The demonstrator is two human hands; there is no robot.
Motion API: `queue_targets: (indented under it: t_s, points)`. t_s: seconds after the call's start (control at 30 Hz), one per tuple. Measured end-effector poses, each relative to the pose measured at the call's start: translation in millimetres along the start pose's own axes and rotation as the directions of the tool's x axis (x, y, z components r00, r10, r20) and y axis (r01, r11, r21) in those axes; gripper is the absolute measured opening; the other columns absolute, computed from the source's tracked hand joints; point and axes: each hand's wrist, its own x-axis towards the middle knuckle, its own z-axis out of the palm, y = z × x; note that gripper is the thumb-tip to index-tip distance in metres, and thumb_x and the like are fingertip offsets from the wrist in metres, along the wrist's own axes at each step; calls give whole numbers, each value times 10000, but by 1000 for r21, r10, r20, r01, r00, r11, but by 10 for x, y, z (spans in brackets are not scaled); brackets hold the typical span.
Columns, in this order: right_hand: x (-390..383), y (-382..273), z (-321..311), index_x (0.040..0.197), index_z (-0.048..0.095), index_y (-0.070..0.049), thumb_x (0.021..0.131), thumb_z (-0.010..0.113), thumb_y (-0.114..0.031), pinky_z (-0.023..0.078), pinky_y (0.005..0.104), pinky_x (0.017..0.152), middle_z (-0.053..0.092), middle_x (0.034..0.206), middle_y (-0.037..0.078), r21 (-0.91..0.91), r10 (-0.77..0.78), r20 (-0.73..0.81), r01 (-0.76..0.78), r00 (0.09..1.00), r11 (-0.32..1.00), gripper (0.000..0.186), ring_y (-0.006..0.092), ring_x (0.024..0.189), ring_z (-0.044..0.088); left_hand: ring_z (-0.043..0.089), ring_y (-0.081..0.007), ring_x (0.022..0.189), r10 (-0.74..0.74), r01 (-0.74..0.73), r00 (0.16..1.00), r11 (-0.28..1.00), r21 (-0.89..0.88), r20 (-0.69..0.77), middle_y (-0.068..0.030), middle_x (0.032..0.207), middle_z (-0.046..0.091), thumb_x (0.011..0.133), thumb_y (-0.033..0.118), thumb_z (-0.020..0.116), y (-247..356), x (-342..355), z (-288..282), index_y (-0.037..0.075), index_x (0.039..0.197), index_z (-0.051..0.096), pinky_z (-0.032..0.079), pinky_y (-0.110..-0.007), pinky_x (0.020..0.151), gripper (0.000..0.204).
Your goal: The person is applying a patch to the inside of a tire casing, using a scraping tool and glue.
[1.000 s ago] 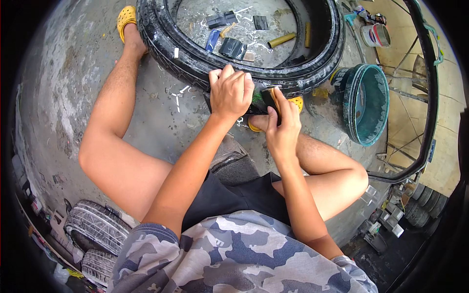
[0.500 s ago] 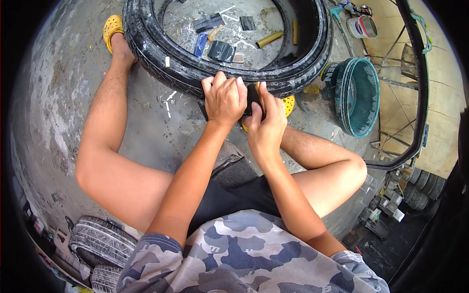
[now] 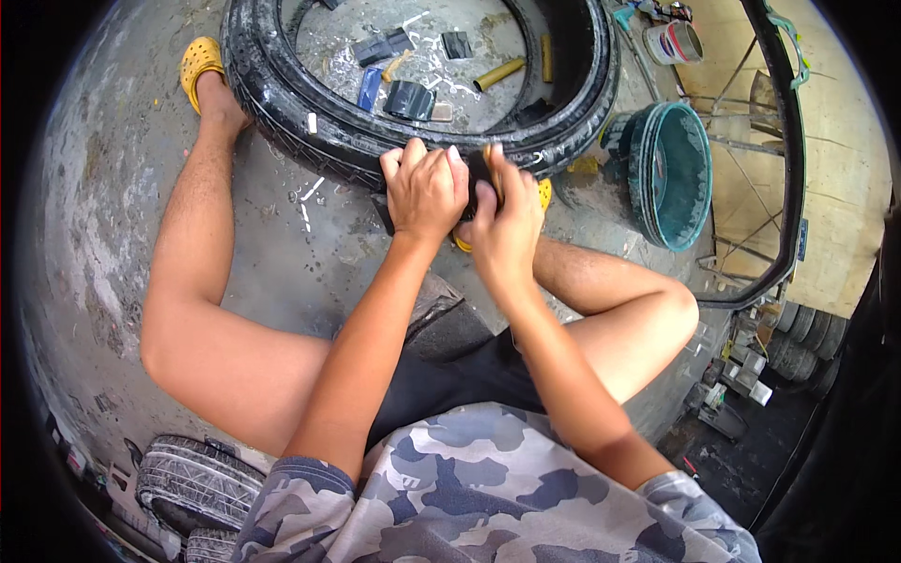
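A large black tyre [image 3: 272, 122] lies on its side on the floor in front of me, wet and streaked with white. My left hand [image 3: 427, 195] is closed at its near edge, fingers curled over dark material that they mostly hide. Just right of it, my right hand [image 3: 507, 220] pinches a thin tan-edged piece [image 3: 494, 161], slightly blurred, against the tyre's near side. A dark flap [image 3: 383, 214] sticks out left of my left wrist. Within the tyre's ring lie black rubber pieces [image 3: 410, 99], a blue piece [image 3: 370, 88] and a yellowish roll [image 3: 499, 74].
A teal bucket [image 3: 678, 178] stands right of the tyre, with a white pail [image 3: 673, 43] beyond it. A black curved frame [image 3: 796, 159] rises at far right. Another tyre [image 3: 192, 483] is at lower left. A dark block [image 3: 441, 324] sits between my legs.
The right hand has shifted slightly against the tyre, with its tan-edged piece more tilted and blurred. The left hand keeps its place on the tyre. The whole view has moved a little.
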Motion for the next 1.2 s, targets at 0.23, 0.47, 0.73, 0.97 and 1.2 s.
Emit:
queue_targets:
  t_s: [0.23, 0.47, 0.73, 0.97, 1.2]
  points:
    - [-108, -60, -65, 1271, 579, 19, 801, 627, 41, 445, 466, 890, 644, 1055, 219, 24, 121, 63, -123, 991, 992, 472, 383, 945, 572, 535, -268, 767, -17, 17, 1000, 1000, -23, 12, -74, 669, 602, 930, 155, 514, -2, -30, -4, 62, 639, 589, 358, -429, 785, 314]
    - [427, 124, -267, 1249, 615, 14, 788, 725, -52, 522, 340, 674, 689, 767, 136, 111, 387, 215, -416, 897, 903, 478, 193, 696, 673, 538, -261, 765, -1, 2, 1000, 1000, -11, 11, -67, 669, 608, 919, 153, 530, -4, 0, -16, 59, 648, 601, 358, -426, 783, 296]
    - [413, 172, 51, 1156, 619, 36, 874, 673, -85, 465, 384, 708, 575, 842, 151, 138, 58, 53, -64, 997, 988, 311, 282, 748, 556, 551, -249, 753, 8, -7, 1000, 999, -33, 24, -56, 661, 626, 904, 155, 547, 45, 44, -42, 65, 632, 602, 372, -426, 767, 292]
    - [665, 211, 116, 1144, 648, 8, 860, 685, -63, 443, 354, 645, 576, 806, 120, 146, 107, 79, -117, 991, 982, 295, 219, 678, 520, 555, -234, 751, -1, 3, 999, 998, -61, 37, -45, 656, 619, 901, 161, 558, 71, 80, -37, 78, 622, 590, 372, -420, 761, 293]
    - [560, 239, 53, 1146, 643, 1, 870, 672, -78, 438, 359, 629, 558, 808, 121, 98, 61, 104, -71, 993, 993, 288, 238, 670, 515, 555, -237, 749, 0, 1, 1000, 998, -67, 18, -45, 652, 615, 911, 167, 558, 65, 76, -20, 74, 633, 601, 371, -420, 757, 297]
